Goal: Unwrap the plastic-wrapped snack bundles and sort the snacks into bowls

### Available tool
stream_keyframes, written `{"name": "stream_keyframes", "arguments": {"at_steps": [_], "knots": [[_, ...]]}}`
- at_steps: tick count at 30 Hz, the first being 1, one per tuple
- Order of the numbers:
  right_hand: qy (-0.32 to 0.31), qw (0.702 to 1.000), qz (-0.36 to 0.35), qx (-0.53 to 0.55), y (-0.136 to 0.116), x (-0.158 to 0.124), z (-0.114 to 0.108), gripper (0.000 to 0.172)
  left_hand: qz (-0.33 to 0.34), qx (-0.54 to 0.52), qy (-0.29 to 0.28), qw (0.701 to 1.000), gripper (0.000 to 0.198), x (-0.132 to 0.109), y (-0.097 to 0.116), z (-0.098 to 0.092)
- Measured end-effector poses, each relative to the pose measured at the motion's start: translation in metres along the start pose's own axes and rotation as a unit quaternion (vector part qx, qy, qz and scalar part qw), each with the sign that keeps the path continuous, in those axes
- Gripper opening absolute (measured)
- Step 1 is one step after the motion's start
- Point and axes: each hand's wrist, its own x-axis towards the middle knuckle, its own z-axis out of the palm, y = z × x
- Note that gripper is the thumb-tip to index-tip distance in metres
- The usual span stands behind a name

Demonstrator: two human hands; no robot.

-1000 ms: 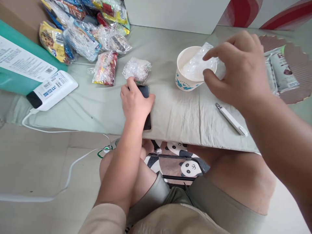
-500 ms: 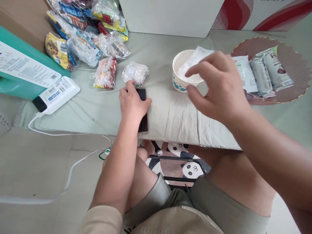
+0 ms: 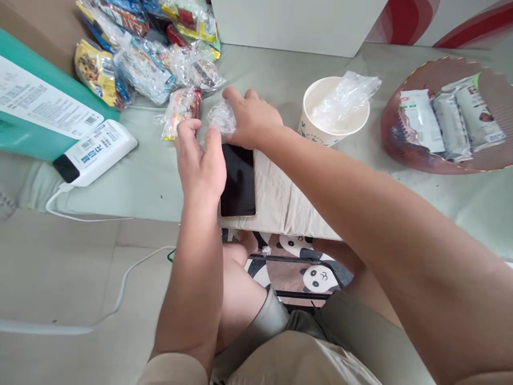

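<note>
My right hand (image 3: 254,118) reaches across to a crumpled bundle of clear plastic (image 3: 222,116), its fingers apart at the bundle's right side. My left hand (image 3: 200,160) has thumb and fingers spread and holds nothing; it is just below the bundle and a red-and-yellow snack packet (image 3: 179,113). Between my forearms a black phone (image 3: 238,184) lies face up near the table's front edge. Right of it stands a white paper bowl (image 3: 306,115) with a blue leaf pattern, a clear plastic wrapper (image 3: 347,99) sticking out over its rim.
A heap of wrapped snacks (image 3: 144,75) fills the back left. A green box (image 3: 36,101) and a white device (image 3: 100,152) with a cable are at the left. A pink scalloped bowl (image 3: 395,141) holding several packets stands right. A white box (image 3: 288,24) is behind.
My right hand has moved left from above the paper bowl to the plastic bundle. My left hand has come off the phone and opened. The wrapper now lies in the bowl, clear of my hand.
</note>
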Motion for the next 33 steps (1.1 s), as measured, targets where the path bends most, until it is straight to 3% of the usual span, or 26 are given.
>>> {"name": "stream_keyframes", "arguments": {"at_steps": [3,6,8,10,12,15,18,20,22,26,28,30,33], "knots": [[0.053,0.998,-0.01,0.026,0.0,-0.008,-0.009,0.069,0.024,-0.068,0.013,0.997,0.008,0.003,-0.004,0.003],[0.122,0.989,-0.042,0.073,-0.001,-0.037,-0.018,0.071,0.038,-0.145,0.009,0.989,0.009,0.002,-0.003,0.005],[0.151,0.982,-0.074,0.09,0.001,-0.068,-0.02,0.075,0.03,-0.246,-0.069,0.966,0.023,-0.004,0.0,0.006],[0.189,0.973,-0.107,0.082,0.009,-0.107,-0.018,0.075,0.012,-0.336,-0.198,0.921,0.045,-0.013,0.004,0.008],[0.244,0.958,-0.137,0.067,0.025,-0.149,-0.018,0.069,0.001,-0.359,-0.308,0.881,0.056,-0.024,0.008,0.012],[0.267,0.943,-0.178,0.086,0.067,-0.208,-0.021,0.066,-0.011,-0.339,-0.392,0.855,0.052,-0.04,0.011,0.025],[0.303,0.953,-0.025,0.02,0.124,-0.253,-0.025,0.031,-0.06,-0.352,-0.433,0.828,0.052,-0.057,0.012,0.044],[0.29,0.949,0.114,-0.039,0.159,-0.27,-0.025,0.035,-0.101,-0.362,-0.447,0.812,0.055,-0.068,0.012,0.058],[0.236,0.949,0.196,-0.076,0.186,-0.278,-0.024,0.043,-0.135,-0.361,-0.453,0.804,0.053,-0.078,0.012,0.07],[0.176,0.957,0.22,-0.066,0.201,-0.275,-0.029,0.025,-0.166,-0.342,-0.449,0.809,0.059,-0.091,0.008,0.087],[0.187,0.954,0.233,0.013,0.193,-0.272,-0.033,0.019,-0.154,-0.334,-0.428,0.825,0.068,-0.094,0.005,0.091],[0.173,0.941,0.233,0.173,0.179,-0.269,-0.036,0.018,-0.126,-0.329,-0.403,0.845,0.081,-0.096,0.003,0.094],[0.089,0.875,0.183,0.439,0.154,-0.266,-0.033,0.026,-0.073,-0.316,-0.382,0.865,0.096,-0.098,0.002,0.097]]}}
